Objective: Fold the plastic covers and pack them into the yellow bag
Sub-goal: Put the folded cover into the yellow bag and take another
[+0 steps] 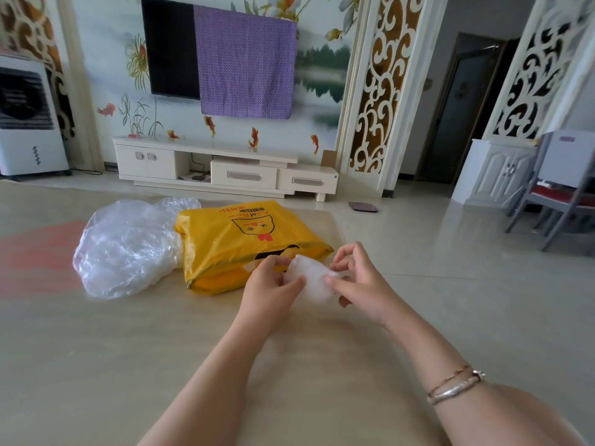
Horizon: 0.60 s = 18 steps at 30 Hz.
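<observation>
A wide beige table [96, 365] fills the lower part of the head view, with a pink patch on its surface at about nine o'clock. Beyond it, at twelve o'clock, a dark television [170, 46] hangs on a painted wall, half draped by a purple cloth [246, 64]; a low white TV cabinet [225, 169] stands beneath. A white air cooler [27, 117] sits at ten o'clock, and a grey chair [557, 204] with a red seat stands at three o'clock.

On the table, a heap of clear plastic covers [125, 246] lies at about ten o'clock from the hands, loose and crumpled, touching the left edge of the yellow bag [248, 243]. The bag lies flat just beyond the hands, at their eleven o'clock, printed with a cartoon face and red lettering.

In front of the bag's near right corner, both hands hold one small, partly folded plastic cover [310, 278] between them. The left hand [272, 286] pinches its left side with thumb and curled fingers; the right hand [357, 281] pinches its right edge, thumb and forefinger closed on the film, the other fingers bent above. The right forearm, at five o'clock, wears two bracelets [455, 386]
</observation>
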### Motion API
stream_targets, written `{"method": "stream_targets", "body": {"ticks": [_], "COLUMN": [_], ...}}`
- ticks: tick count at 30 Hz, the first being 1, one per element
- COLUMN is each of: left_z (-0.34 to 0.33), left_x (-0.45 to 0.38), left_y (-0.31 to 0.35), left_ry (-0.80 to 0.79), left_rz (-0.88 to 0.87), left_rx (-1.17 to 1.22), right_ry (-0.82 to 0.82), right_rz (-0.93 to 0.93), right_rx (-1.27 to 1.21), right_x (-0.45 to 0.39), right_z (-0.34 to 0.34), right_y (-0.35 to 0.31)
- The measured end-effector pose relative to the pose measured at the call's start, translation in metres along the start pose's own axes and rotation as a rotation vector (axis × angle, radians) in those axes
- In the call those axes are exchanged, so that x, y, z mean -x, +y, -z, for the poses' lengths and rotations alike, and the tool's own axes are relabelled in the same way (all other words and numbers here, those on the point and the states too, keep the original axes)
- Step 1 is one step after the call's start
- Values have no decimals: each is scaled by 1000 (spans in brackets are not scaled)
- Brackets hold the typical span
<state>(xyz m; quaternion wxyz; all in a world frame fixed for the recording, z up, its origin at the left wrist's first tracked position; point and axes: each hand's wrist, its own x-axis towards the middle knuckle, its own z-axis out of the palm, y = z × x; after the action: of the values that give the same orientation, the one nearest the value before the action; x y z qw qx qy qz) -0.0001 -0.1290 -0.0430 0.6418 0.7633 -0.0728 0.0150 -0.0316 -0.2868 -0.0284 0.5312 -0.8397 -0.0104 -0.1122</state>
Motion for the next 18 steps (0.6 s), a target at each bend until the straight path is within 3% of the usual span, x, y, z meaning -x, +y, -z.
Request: {"method": "stream_targets", "body": {"ticks": [4,7,10,14,18], "left_z": [6,23,56,89,107], "left_x": [-5,-9,-19,-32,-42], "left_y": [-1,-4,-14,-27,-37], "left_ry": [9,40,214,247,205], "left_rz": [-24,-262,-426,-388,-286], "left_rx": [-36,-289,-549,-788,-738], "right_ry": [-122,-100,-108,-164,-245], "right_rz": [89,112,128,198,258], "right_rx": [63,42,24,83,160], "right_x": [-3,-13,-25,-39,-53], "right_z": [-6,-16,-31,-56,-88], "right_y": [0,0,-1,-4,-12]}}
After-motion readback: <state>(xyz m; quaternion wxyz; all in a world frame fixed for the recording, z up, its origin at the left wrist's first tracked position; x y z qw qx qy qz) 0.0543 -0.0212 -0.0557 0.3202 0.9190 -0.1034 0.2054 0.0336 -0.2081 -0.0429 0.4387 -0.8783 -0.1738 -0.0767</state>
